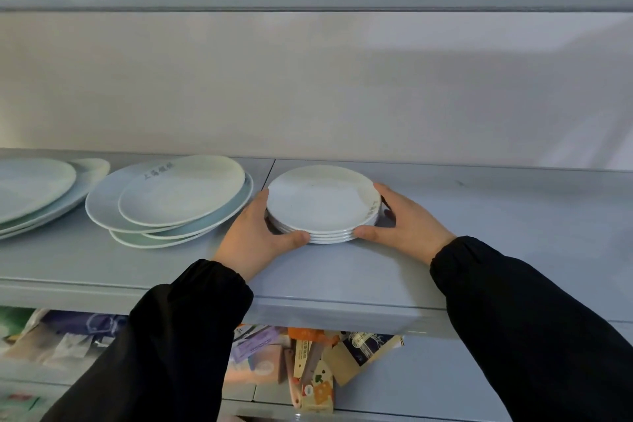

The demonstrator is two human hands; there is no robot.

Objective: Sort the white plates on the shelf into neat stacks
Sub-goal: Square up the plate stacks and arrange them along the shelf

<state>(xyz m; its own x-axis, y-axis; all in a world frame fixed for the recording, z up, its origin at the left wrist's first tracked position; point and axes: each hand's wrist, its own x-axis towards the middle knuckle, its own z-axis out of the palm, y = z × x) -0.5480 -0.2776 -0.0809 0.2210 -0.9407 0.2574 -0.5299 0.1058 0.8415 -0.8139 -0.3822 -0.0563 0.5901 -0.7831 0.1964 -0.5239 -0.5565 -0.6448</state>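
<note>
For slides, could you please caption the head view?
Left hand and right hand grip a plate stack on the shelf.

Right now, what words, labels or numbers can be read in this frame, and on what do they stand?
Grey printed characters on the rim of the big plate: too blurred to read.
Grey mark on the right rim of the stack of small plates: too small to read.
Print on the purple box and the dark packet on the lower shelf: blurred.
Nothing reads clearly.

Shelf (pixel 513 216) lies bare rightward; loose plates (pixel 168 199) crowd the left.
</note>
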